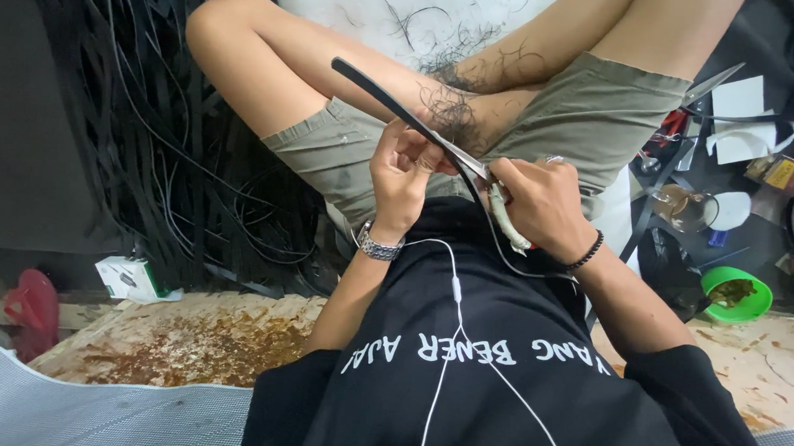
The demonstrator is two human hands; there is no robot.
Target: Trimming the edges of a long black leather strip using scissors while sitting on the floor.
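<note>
Head view, upside down relative to the wearer — the black shirt fills the near edge, the bare legs lie beyond. One white earphone cable [454, 297] runs down the shirt toward the hands.

Landmark: the black strip [393, 107], a single long flat band. Its long axis runs diagonally, the free end pointing up-left past the knee, the near end coming down-right into the hands over the lap.

Left hand [401, 174] — one metal wristwatch [378, 245] on its wrist — sits just below the strip's middle, fingers curled together and pinching the strip. Right hand [545, 207], one dark bead bracelet [586, 252] at the wrist, lies at the strip's lower end, fingers closed around one pair of scissors [496, 196], pale handle in the palm, blades touching the strip.

Beyond the strip: olive shorts [589, 115], loose dark hair-like strands on them. Left of the strip, a heap of black strips [151, 132], too many to count. Well right of it, one green bowl [737, 294] among clutter.
</note>
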